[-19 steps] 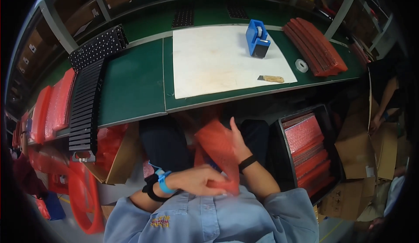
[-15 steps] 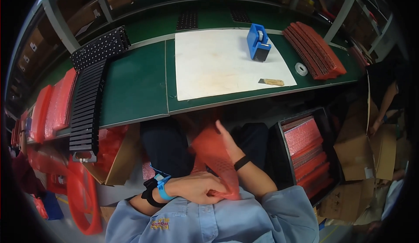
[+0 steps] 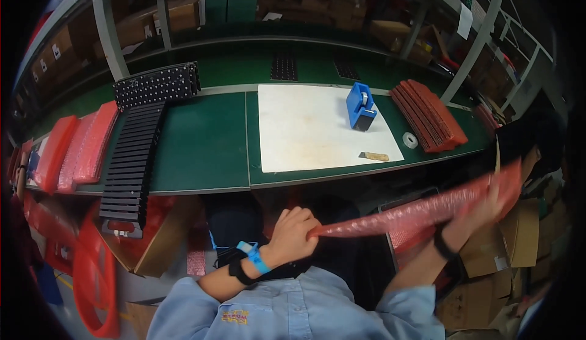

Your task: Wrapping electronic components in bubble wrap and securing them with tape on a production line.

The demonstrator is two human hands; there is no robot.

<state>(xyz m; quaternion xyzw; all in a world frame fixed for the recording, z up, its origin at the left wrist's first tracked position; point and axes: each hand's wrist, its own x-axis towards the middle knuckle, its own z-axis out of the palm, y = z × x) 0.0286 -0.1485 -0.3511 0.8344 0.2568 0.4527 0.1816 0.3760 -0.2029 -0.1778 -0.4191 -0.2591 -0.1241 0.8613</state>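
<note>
A sheet or bag of red bubble wrap (image 3: pixel 390 219) stretches from my lap out to the right, narrow at its left end and wide at its right. My left hand (image 3: pixel 294 235), with a blue band and a black band at the wrist, is closed in a fist around the narrow end. My right hand (image 3: pixel 477 213), with a black band at its wrist, lies against the wide end. Motion smears its fingers, and I cannot tell whether they grip the wrap or lie inside it.
The green bench (image 3: pixel 201 151) bears a white sheet (image 3: pixel 305 129), blue tape dispenser (image 3: pixel 361 109), tape roll (image 3: pixel 410 140), knife (image 3: pixel 373 156), red-wrapped stack (image 3: pixel 427 117), black slatted panel (image 3: pixel 128 169) and pink packs (image 3: pixel 79 151). Cardboard boxes (image 3: pixel 482 291) stand right, beside a co-worker's arm.
The bubble wrap, crumpled over my lap before, is now drawn out long to the right. My right hand has swept far right with it; my left hand has risen slightly. The view has tilted up.
</note>
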